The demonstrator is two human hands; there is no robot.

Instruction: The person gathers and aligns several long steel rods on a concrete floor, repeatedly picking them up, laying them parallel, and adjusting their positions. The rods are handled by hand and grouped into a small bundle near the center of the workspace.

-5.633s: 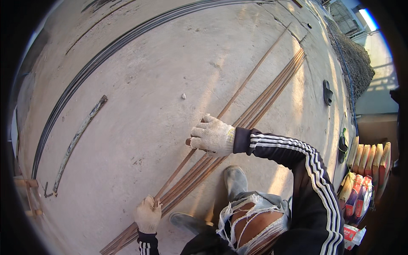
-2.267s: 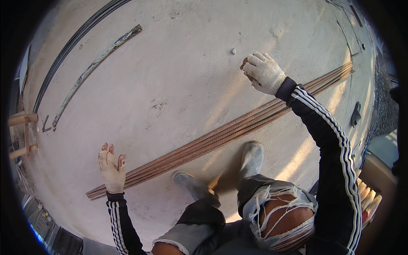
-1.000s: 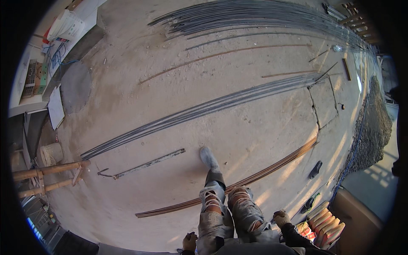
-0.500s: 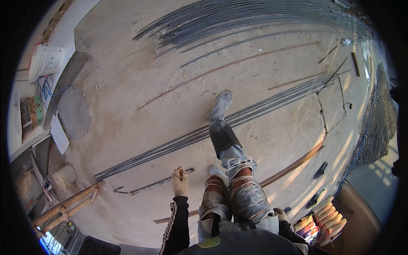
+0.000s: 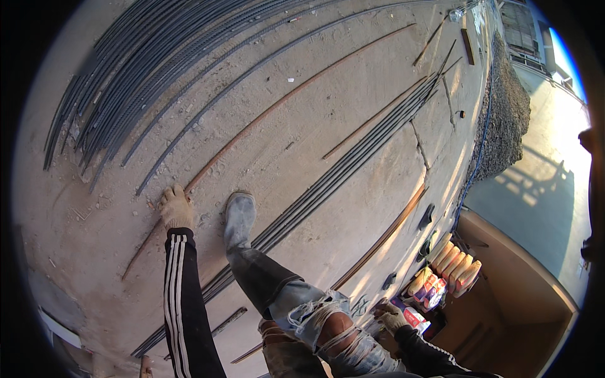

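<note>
The grey boot point(image 5: 240, 217) is planted on the dusty floor, and everything is told from there. The long brown rod point(image 5: 251, 128) lies to the left of the boot and runs far past it, up and to the right. The left hand point(image 5: 176, 208), in a pale glove, is just left of the boot, on top of that rod near its low end. Its fingertips are hidden, so I can't tell if they are wrapped around it. The right hand point(image 5: 392, 317) is low and well to the right of the boot, near some sacks point(image 5: 455, 268). Its fingers look bent and I see nothing in them, but I can't tell if they are closed.

What could go wrong? Most of the rod sticks out past the hand on one side, so picking it up there could make the long end drag, tip or swing. It could bump the dark rods point(image 5: 157, 57) up and left of the boot. The leg also crosses over the thin grey rods point(image 5: 353, 156) behind the boot. A foot could catch on them, and they could roll.
</note>
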